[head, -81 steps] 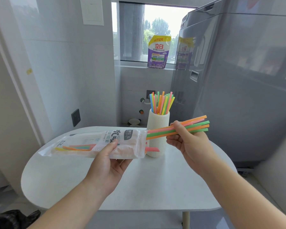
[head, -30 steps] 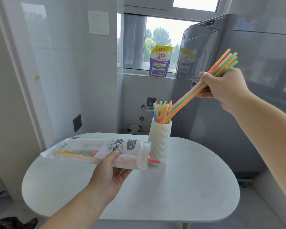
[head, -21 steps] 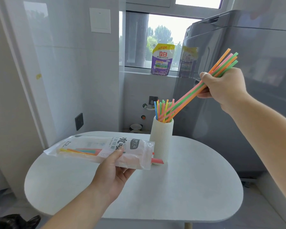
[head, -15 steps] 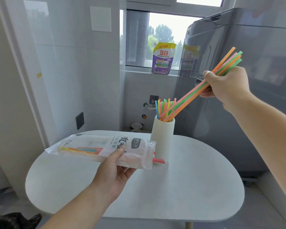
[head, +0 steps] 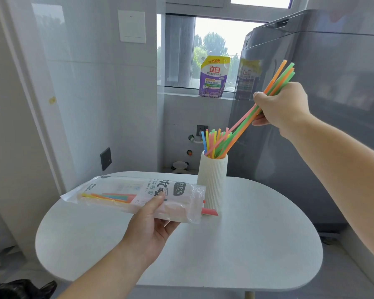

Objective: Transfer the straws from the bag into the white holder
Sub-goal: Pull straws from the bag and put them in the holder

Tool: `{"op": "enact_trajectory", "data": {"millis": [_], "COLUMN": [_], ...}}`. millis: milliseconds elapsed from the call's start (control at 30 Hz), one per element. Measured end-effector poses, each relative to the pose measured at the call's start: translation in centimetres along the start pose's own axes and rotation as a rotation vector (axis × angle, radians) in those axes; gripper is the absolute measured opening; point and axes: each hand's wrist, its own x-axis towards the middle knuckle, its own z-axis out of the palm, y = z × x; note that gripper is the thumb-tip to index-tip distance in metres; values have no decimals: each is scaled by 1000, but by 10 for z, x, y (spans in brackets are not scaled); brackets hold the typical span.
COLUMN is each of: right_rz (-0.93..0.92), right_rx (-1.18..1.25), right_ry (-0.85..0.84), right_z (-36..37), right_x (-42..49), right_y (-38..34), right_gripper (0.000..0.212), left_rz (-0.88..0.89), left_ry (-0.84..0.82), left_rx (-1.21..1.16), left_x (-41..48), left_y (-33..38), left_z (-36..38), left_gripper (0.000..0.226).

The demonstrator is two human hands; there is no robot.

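Note:
The white ribbed holder (head: pixel 212 182) stands upright on the round white table (head: pixel 235 244), with several coloured straws upright in it. My right hand (head: pixel 283 106) is raised to its upper right, shut on a bunch of orange, pink and green straws (head: pixel 240 128). The bunch slants down to the left and its lower ends sit inside the holder's mouth. My left hand (head: pixel 151 225) holds the clear plastic straw bag (head: pixel 138 195) level above the table, left of the holder. A few straws lie inside the bag, and a red straw end (head: pixel 209 211) pokes out of its open right end.
A tall grey appliance (head: pixel 322 126) stands close behind and to the right of the table. A purple and yellow detergent pouch (head: pixel 214 77) sits on the window sill. The tiled wall with a dark socket (head: pixel 105 156) is on the left. A black bag (head: pixel 20 289) lies on the floor.
My right hand pulled the bunch of straws out of the bag, lifted it up to the right and tipped it. Its lower ends have slid down into the holder. The bag barely moved.

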Motion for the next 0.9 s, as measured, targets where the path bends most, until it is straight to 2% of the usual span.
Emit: {"op": "enact_trajectory", "data": {"millis": [600,900], "right_rz": [-30,-108], "right_rx": [-43,-76], "right_ry": [32,-36], "right_z": [-1,12], "right_x": [1,-5], "right_y": [2,-5], "right_gripper": [19,22], "left_rz": [-22,-12], "left_ry": [-6,-3], "left_rx": [29,22], "left_x": [-1,-2], "left_y": [-1,-1], "left_z": [1,2], "left_gripper": [38,37]}}
